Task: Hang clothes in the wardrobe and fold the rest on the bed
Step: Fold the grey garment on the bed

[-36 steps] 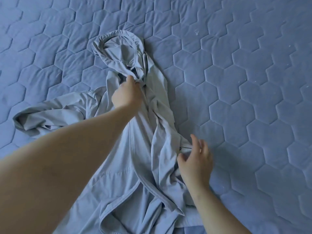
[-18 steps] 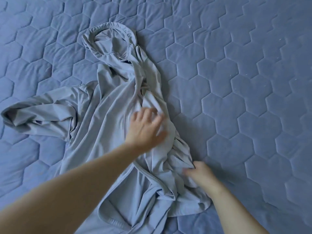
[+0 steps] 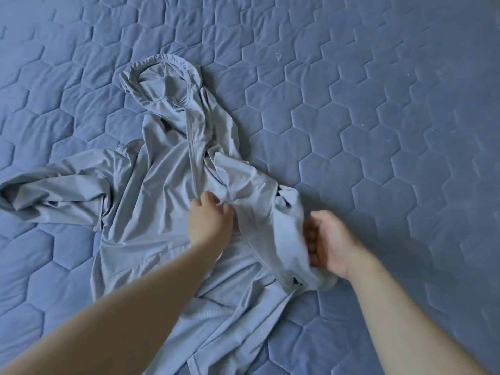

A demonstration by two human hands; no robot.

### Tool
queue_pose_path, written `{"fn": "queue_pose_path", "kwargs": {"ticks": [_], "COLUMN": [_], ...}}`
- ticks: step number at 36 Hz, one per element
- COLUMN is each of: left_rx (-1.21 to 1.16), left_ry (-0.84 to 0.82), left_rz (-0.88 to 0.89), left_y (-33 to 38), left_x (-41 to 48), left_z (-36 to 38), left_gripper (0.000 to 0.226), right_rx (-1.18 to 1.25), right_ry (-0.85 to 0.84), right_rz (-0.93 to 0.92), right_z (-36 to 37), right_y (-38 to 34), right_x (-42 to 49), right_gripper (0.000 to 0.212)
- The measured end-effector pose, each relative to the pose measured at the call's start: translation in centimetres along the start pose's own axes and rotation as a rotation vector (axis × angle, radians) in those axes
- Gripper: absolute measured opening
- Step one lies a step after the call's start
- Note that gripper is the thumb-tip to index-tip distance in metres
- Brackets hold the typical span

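Note:
A light grey-blue hooded jacket (image 3: 159, 185) lies front up on the bed (image 3: 378, 131), its hood (image 3: 162, 79) pointing away from me and one sleeve (image 3: 40, 196) stretched out to the left. My left hand (image 3: 209, 220) rests on the chest beside the zip, fingers curled into the fabric. My right hand (image 3: 328, 239) grips the bunched right sleeve (image 3: 289, 226) at the jacket's right side, fingers curled round the cloth, which is lifted a little. The lower hem runs out of view under my left forearm.
The bed is covered with a blue quilted cover in a hexagon pattern. A small pale speck (image 3: 278, 56) lies on the cover beyond the jacket to the right.
My left hand came down from the collar to the chest of the jacket. My right hand took hold of the bunched right sleeve and drew it out to the right.

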State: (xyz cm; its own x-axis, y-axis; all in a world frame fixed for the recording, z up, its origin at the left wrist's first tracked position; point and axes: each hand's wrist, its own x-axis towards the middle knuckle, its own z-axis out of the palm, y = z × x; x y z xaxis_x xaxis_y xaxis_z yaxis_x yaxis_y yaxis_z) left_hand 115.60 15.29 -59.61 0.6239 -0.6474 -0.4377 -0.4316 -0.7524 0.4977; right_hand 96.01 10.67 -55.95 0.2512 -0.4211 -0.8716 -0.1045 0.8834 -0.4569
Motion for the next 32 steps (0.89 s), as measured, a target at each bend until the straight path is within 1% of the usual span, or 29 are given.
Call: {"fn": "queue_pose_path", "kwargs": {"ticks": [1,2,3,4,5,7,8,9,10,11,12,13,14,15,16,17,18,19,21,22,23,24,26,27,28,29,30,32], "left_rx": [-0.091,-0.114,-0.085,-0.035,0.006,0.012,-0.02,-0.075,-0.154,-0.258,-0.371,-0.482,-0.579,-0.644,-0.687,-0.702,-0.709,-0.706,-0.697,-0.687,-0.669,-0.64,-0.562,-0.543,-0.537,-0.538,-0.529,-0.494], "left_ry": [-0.077,-0.191,-0.293,-0.369,-0.396,-0.371,-0.359,-0.356,-0.353,-0.354,-0.358,-0.366,-0.378,-0.397,-0.415,-0.426,-0.427,-0.417,-0.382,-0.371,-0.369,-0.369,-0.348,-0.319,-0.288,-0.261,-0.248,-0.259], "left_rz": [-0.047,-0.054,-0.029,0.002,0.028,0.004,-0.031,-0.076,-0.121,-0.166,-0.2,-0.233,-0.257,-0.274,-0.282,-0.278,-0.269,-0.266,-0.267,-0.266,-0.259,-0.248,-0.192,-0.166,-0.151,-0.146,-0.144,-0.143], "left_y": [0.2,0.4,0.5,0.6,0.4,0.2,0.2,0.2,0.1,0.1,0.2,0.2,0.1,0.1,0.1,0.0,-0.1,-0.2,-0.3,-0.4,-0.5,-0.7,-0.9,-1.2,-1.6,-2.0,-2.3,-2.8], "left_x": [-0.6,-1.3,-2.0,-2.7,-3.1,-3.3,-3.2,-2.9,-2.5,-2.3,-2.3,-2.4,-2.4,-2.6,-2.6,-2.6,-2.5,-2.5,-2.4,-2.4,-2.4,-2.4,-2.4,-2.3,-2.0,-1.8,-1.6,-1.7], "left_z": [0.4,0.9,1.5,2.2,2.9,3.6,3.7,3.9,4.0,3.9,3.8,3.6,3.6,3.4,3.2,3.1,3.1,3.1,3.0,3.1,3.0,2.9,2.3,2.0,1.9,1.7,1.6,1.6], "left_gripper": [0.027,0.033,0.038,0.042,0.046,0.051,0.047,0.039,0.031,0.025,0.02,0.014,0.008,0.006,0.008,0.009,0.01,0.011,0.013,0.013,0.014,0.016,0.018,0.018,0.018,0.019,0.019,0.017], "right_rx": [-0.098,-0.199,-0.306,-0.396,-0.459,-0.584,-0.659,-0.748,-0.839,-0.899,-0.916,-0.883,-0.797,-0.68,-0.561,-0.465,-0.449,-0.507,-0.781,-0.896,-0.943,-0.965,-1.006,-1.01,-0.979,-0.946,-0.938,-0.888], "right_ry": [0.069,0.143,0.187,0.193,0.175,0.129,0.112,0.116,0.135,0.181,0.272,0.4,0.584,0.783,0.917,0.937,0.859,0.73,0.512,0.448,0.432,0.501,0.697,0.8,0.851,0.876,0.878,0.829], "right_rz": [0.009,-0.017,-0.06,-0.107,-0.147,-0.174,-0.176,-0.178,-0.192,-0.223,-0.293,-0.397,-0.53,-0.659,-0.779,-0.886,-0.95,-0.978,-0.926,-0.858,-0.771,-0.711,-0.591,-0.529,-0.435,-0.354,-0.32,-0.345], "right_z": [0.3,0.2,0.1,0.0,0.0,0.4,0.6,0.7,0.7,0.6,0.4,0.2,0.1,0.4,0.8,1.4,2.2,2.9,4.0,4.1,3.9,3.5,2.4,1.9,1.5,1.1,0.7,0.4], "right_y": [0.7,1.7,2.6,3.6,4.3,5.2,5.3,5.3,5.4,5.6,5.8,5.9,6.0,5.8,5.8,5.8,6.1,6.7,8.4,9.3,10.0,10.4,10.3,10.0,9.3,8.9,8.5,8.5], "right_x": [0.2,0.8,1.3,1.8,2.1,2.1,2.1,2.0,1.9,1.9,2.0,1.7,1.5,0.9,0.4,-0.3,-0.8,-1.2,-1.4,-1.2,-0.8,-0.4,0.0,0.1,0.1,0.0,-0.1,0.1], "right_gripper": [0.036,0.025,0.02,0.025,0.029,0.027,0.021,0.012,0.01,0.018,0.022,0.022,0.02,0.018,0.016,0.015,0.015,0.015,0.017,0.014,0.014,0.029,0.063,0.073,0.076,0.073,0.066,0.048]}}
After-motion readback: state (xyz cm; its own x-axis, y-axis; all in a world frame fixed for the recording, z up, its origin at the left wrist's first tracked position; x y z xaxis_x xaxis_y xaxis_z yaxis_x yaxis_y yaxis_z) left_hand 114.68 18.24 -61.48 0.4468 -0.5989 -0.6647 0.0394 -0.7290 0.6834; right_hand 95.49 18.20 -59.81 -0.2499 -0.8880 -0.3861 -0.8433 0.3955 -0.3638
